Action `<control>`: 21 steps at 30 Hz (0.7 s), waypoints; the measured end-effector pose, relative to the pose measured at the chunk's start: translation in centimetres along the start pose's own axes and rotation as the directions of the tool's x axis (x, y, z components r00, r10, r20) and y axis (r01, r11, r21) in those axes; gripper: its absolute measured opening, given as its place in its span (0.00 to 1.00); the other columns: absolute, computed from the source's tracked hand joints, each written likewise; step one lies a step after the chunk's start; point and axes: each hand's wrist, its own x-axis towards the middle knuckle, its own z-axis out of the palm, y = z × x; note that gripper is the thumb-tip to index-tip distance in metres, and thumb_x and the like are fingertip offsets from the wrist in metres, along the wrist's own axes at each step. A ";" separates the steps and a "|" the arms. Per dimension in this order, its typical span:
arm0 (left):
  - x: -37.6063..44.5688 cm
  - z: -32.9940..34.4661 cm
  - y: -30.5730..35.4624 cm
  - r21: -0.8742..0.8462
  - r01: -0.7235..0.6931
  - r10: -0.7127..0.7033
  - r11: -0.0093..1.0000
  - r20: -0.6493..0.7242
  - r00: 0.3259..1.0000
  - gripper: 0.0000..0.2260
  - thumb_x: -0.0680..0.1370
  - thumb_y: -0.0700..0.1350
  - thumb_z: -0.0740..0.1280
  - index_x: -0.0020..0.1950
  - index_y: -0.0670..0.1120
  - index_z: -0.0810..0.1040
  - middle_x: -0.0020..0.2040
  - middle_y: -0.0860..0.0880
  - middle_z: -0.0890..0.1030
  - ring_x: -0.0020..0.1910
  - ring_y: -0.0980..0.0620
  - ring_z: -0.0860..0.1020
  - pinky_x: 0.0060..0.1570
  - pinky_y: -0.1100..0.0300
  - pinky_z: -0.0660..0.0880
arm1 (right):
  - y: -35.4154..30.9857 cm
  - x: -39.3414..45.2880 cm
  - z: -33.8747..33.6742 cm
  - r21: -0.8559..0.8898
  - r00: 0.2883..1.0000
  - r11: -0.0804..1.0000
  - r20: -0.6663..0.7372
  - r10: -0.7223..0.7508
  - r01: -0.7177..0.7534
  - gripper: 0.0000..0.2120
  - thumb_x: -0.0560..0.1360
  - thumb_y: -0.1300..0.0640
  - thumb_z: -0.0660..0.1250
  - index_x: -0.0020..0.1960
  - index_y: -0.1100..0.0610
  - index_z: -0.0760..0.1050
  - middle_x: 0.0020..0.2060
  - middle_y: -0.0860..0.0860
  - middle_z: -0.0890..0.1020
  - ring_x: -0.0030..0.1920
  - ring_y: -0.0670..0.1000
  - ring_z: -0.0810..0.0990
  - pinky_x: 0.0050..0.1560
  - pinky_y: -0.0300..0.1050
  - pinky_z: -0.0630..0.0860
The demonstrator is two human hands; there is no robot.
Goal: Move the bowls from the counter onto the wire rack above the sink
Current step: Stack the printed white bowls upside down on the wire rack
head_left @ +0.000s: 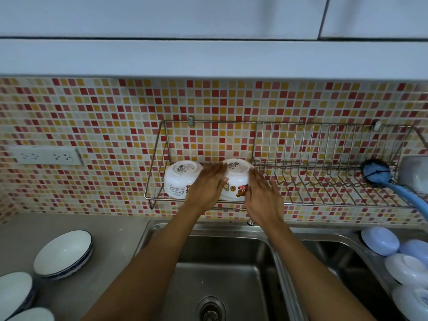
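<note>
Showing the head view: both hands cup an upturned white cartoon-print bowl (pixel 235 181) standing in the left section of the wire rack (pixel 324 163) on the mosaic wall. Left hand (pixel 208 185) lies flat against its left side, right hand (pixel 262 195) against its right, fingers extended. A second upturned white bowl (pixel 179 178) sits just beside it, leftward. Blue-rimmed bowls (pixel 63 253) wait on the counter (pixel 111 239), left of the steel sink (pixel 222 262).

The left hand (pixel 206 186) covers part of the bear-printed bowl (pixel 236 181), and the frame's edge cuts two bowls at the bench's lower left (pixel 14 290).
</note>
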 end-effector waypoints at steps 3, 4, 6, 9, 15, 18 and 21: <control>-1.0 -0.1 -0.4 0.056 0.034 -0.031 0.998 -0.048 0.998 0.22 0.83 0.50 0.48 0.77 0.46 0.57 0.76 0.46 0.62 0.76 0.49 0.57 0.75 0.54 0.50 | -0.5 -0.2 0.1 0.010 1.000 1.000 -0.014 0.015 -0.015 0.27 0.79 0.48 0.45 0.75 0.59 0.60 0.72 0.55 0.69 0.72 0.52 0.67 0.74 0.55 0.58; -1.5 -0.1 -0.6 0.077 0.048 -0.042 0.996 -0.084 0.996 0.22 0.83 0.49 0.50 0.76 0.45 0.58 0.76 0.45 0.63 0.76 0.48 0.58 0.74 0.53 0.50 | -0.6 -0.2 0.0 0.016 1.000 1.000 -0.013 0.020 -0.020 0.27 0.80 0.49 0.45 0.75 0.59 0.60 0.72 0.55 0.69 0.72 0.53 0.67 0.73 0.55 0.59; -2.5 -0.3 -1.1 0.145 0.073 -0.051 0.987 -0.146 0.988 0.21 0.82 0.47 0.51 0.74 0.43 0.62 0.74 0.43 0.66 0.75 0.46 0.61 0.74 0.51 0.52 | -0.5 -0.2 -0.1 0.033 1.000 0.999 0.005 0.018 -0.019 0.26 0.80 0.50 0.48 0.75 0.59 0.60 0.72 0.56 0.69 0.71 0.53 0.68 0.72 0.55 0.63; -3.8 -0.5 -1.5 0.219 0.154 -0.120 0.964 -0.162 0.980 0.26 0.80 0.50 0.43 0.71 0.39 0.67 0.72 0.40 0.69 0.74 0.44 0.64 0.75 0.49 0.54 | -0.2 0.1 -0.4 0.070 0.999 0.997 0.046 0.021 -0.024 0.25 0.80 0.53 0.53 0.76 0.60 0.58 0.73 0.56 0.67 0.71 0.55 0.68 0.67 0.56 0.70; -5.8 -1.2 -1.2 0.217 0.230 -0.215 0.949 -0.092 0.972 0.27 0.81 0.54 0.40 0.77 0.42 0.55 0.78 0.43 0.55 0.78 0.47 0.50 0.76 0.50 0.42 | -1.2 -2.0 -0.4 0.008 0.999 0.999 0.010 0.053 -0.053 0.28 0.81 0.48 0.41 0.77 0.60 0.54 0.75 0.57 0.61 0.77 0.55 0.55 0.76 0.55 0.44; -7.8 -1.2 -1.8 0.256 0.223 -0.214 0.940 -0.061 0.975 0.26 0.83 0.54 0.43 0.78 0.44 0.44 0.79 0.45 0.46 0.78 0.47 0.43 0.76 0.50 0.38 | -2.8 -5.4 0.2 0.028 0.999 0.999 -0.046 0.019 -0.017 0.28 0.81 0.47 0.42 0.77 0.59 0.51 0.77 0.55 0.54 0.77 0.54 0.47 0.76 0.54 0.36; -10.4 -1.3 -1.8 0.203 0.214 -0.204 0.955 -0.072 0.976 0.26 0.83 0.52 0.46 0.77 0.46 0.38 0.78 0.47 0.40 0.77 0.48 0.38 0.75 0.50 0.38 | -4.8 -7.7 0.8 0.171 0.996 0.983 -0.043 0.078 -0.069 0.28 0.82 0.49 0.45 0.77 0.58 0.44 0.77 0.54 0.46 0.77 0.56 0.42 0.76 0.55 0.44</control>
